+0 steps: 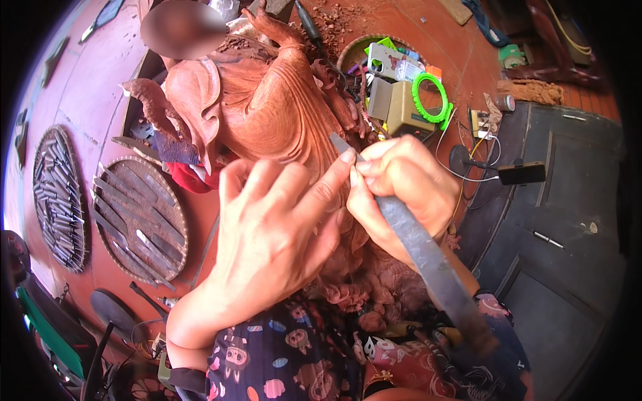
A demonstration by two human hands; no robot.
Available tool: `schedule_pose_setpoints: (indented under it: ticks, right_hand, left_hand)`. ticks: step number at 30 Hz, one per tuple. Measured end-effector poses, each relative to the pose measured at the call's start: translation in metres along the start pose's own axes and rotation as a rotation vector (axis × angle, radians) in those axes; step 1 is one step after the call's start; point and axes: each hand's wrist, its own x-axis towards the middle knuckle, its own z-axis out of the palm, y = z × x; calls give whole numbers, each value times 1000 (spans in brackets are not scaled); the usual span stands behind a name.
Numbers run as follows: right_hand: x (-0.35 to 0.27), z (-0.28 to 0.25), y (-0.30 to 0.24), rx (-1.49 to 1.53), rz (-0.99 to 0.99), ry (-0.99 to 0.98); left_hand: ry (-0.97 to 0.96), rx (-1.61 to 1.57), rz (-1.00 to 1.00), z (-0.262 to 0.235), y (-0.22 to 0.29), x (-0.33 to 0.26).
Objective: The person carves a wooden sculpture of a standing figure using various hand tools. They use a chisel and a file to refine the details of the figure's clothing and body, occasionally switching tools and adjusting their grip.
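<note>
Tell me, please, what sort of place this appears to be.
Most likely a carving workshop, probably for wood: a large reddish-brown carved figure lies in front, the right hand grips a long flat metal tool, and a round tray to the left holds more long tools.

Smooth wooden carving (281,100), matt metal chisel (428,252)

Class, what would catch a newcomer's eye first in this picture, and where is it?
A large reddish-brown carving fills the upper middle. Right of centre, the right hand grips a long gray blade slanting down to the right. Above that hand, a vivid green ring stands out.
</note>
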Motion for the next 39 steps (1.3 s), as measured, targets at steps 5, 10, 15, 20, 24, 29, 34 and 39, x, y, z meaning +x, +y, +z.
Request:
schedule_pose_setpoints:
  ticks: [5, 10, 15, 20, 24, 29, 34, 39]
  right_hand:
    - [1, 11, 6, -1, -80, 18]
    - [-5, -36, -1, 232, -71, 6]
    - [27, -71, -10, 515, 475, -71]
    - [54, -79, 35, 540, 335, -443]
    - [81, -65, 44, 503, 313, -652]
    - [99, -55, 42, 572, 412, -813]
    - [110, -42, 61, 459, 7, -872]
    - [121, -51, 34, 342, -82, -937]
  left_hand:
    - [71, 33, -15, 4, -6, -1]
    - [34, -84, 174, -4, 0, -8]
    - [-27, -364, 448, 10, 6, -20]
    - [-62, -384, 459, 28, 39, -5]
    - [-84, -308, 440, 44, 72, 0]
    - [215, -259, 276, 62, 91, 23]
    - [408, -278, 134, 73, 96, 36]
    - [438, -310, 65, 79, 89, 42]
